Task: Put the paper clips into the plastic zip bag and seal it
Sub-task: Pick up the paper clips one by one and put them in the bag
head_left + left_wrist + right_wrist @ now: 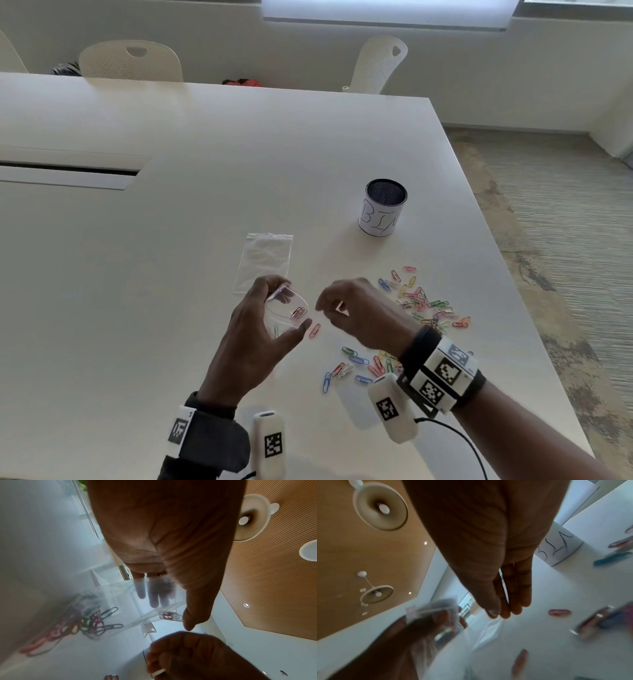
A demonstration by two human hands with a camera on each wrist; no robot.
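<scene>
My left hand (289, 305) grips a clear zip bag (286, 310) just above the white table (171, 274), mouth held open towards the right. Red paper clips (298, 313) lie inside it; in the left wrist view they show through the plastic (169, 616) beside my thumb (188, 623). My right hand (327, 305) hovers just right of the bag's mouth, fingers curled, pinching a pale paper clip (504, 588) between thumb and fingers. One red clip (314, 330) lies on the table under the bag's mouth. Loose coloured clips (423, 303) are heaped to the right, more (356, 366) near my right wrist.
A second clear zip bag (263, 262) lies flat on the table beyond my left hand. A round mesh cup (383, 209) wrapped in handwritten paper stands at the back right. The table's right edge (513, 274) runs close to the clip heap. Chairs (132, 63) stand behind the table.
</scene>
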